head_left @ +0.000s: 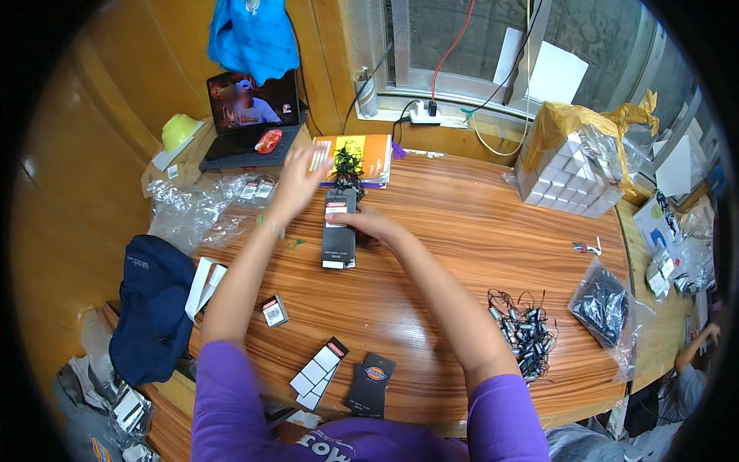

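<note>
Table: a round wooden table point(462, 223) fills the centre of the frame and serves as the bench, with supplies ringed about the person's reach.
Boxes: a block of small white boxes point(566, 181) sits at upper right under a torn yellow wrapper, well apart from the hands.
Laptop: an open laptop point(250, 123) stands at upper left, beyond the work area.
Stack of tags: a pile of dark hang tags point(339, 231) lies at centre, squared up so that cards can be added on top.
Right hand: the right hand point(369, 225) rests on the pile's right edge, fingers curled loosely against it, steadying it.
Left hand: the left hand point(300, 175) is raised above centre, blurred, fingers spread, with pale strips point(319, 156) at the fingertips; whether it grips them cannot be told.
Strings: a heap of black looped strings point(527, 331) waits at lower right.
Loose tags: a dark tag point(369, 383) and white label strips point(317, 373) lie at lower centre.
</note>
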`<action>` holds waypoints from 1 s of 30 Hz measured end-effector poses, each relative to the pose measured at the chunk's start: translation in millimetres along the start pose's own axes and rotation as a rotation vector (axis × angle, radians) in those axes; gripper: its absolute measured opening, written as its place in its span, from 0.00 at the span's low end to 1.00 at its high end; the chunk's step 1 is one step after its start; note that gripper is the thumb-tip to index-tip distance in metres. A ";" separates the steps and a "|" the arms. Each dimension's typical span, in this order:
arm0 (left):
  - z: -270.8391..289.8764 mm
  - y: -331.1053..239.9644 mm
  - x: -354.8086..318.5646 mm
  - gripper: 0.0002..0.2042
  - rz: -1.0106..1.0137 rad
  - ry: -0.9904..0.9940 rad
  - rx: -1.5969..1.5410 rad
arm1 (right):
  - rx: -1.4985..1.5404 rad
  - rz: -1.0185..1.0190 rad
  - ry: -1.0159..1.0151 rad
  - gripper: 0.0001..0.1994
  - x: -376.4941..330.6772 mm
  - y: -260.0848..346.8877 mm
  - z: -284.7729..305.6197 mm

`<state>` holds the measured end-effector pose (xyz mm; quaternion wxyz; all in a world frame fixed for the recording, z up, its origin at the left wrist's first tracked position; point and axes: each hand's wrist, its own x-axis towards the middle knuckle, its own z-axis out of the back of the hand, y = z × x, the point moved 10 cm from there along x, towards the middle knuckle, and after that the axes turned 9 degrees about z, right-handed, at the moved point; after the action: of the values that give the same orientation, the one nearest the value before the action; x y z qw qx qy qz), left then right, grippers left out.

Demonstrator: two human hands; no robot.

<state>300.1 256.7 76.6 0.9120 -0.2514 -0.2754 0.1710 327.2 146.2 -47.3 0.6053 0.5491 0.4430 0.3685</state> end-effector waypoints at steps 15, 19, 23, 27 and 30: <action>-20.7 -29.0 -126.9 0.55 -0.173 0.303 0.164 | 0.095 0.123 -0.213 0.46 2.3 9.4 5.9; -20.1 -35.6 -124.3 0.55 -0.147 0.297 0.056 | 0.105 0.122 -0.243 0.50 -4.7 14.3 11.2; -19.0 -29.1 -124.8 0.56 -0.111 0.268 0.027 | 0.218 0.147 -0.146 0.50 1.3 10.4 4.6; -17.8 -34.8 -122.1 0.54 -0.155 0.271 0.027 | 0.259 0.155 -0.272 0.48 5.3 1.5 18.7; -19.7 -34.1 -121.1 0.54 -0.187 0.275 0.146 | 0.164 0.245 -0.208 0.46 13.1 5.5 16.1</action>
<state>221.9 167.1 30.9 0.9688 -0.1789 -0.1571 0.0690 346.9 153.7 -43.4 0.5516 0.6817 0.3365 0.3433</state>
